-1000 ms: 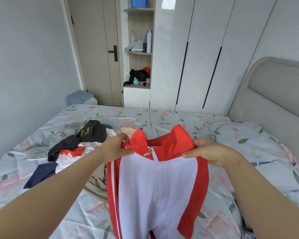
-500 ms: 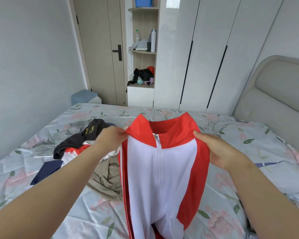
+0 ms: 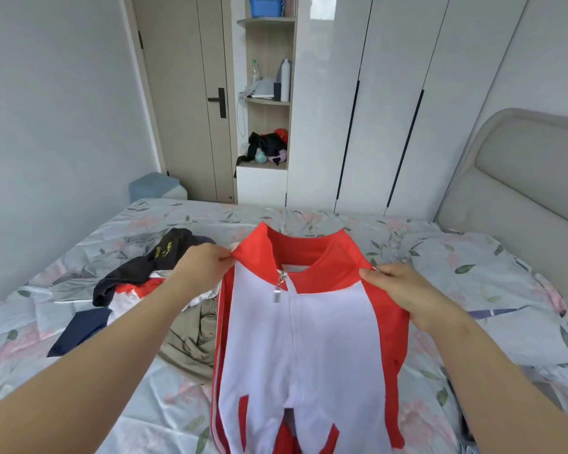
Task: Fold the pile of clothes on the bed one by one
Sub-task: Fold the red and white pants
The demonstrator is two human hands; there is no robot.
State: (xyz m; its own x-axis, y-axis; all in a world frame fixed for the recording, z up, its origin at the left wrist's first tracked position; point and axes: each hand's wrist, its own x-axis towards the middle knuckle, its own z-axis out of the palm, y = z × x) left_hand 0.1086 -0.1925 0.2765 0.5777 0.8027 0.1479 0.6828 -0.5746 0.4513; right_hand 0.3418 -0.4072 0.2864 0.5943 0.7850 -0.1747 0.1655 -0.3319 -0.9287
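A red and white zip jacket (image 3: 302, 342) hangs in front of me over the bed, front side facing me, sleeves tucked behind. My left hand (image 3: 200, 267) pinches its left shoulder by the collar. My right hand (image 3: 404, 293) grips the right shoulder edge. Left of the jacket lies the pile of clothes (image 3: 135, 290) on the bed: a black garment with yellow print, a red and white piece, a navy piece and an olive garment (image 3: 191, 339).
The bed (image 3: 473, 290) has a floral sheet and a padded grey headboard (image 3: 522, 191) on the right. Beyond it stand white wardrobes (image 3: 391, 109), an open shelf niche (image 3: 266, 93) with bottles and clothes, a door (image 3: 184, 93) and a blue stool (image 3: 156, 188).
Both hands raised the jacket and spread its shoulders apart, so the collar now stands open and flat. The jacket hangs straighter than a second ago.
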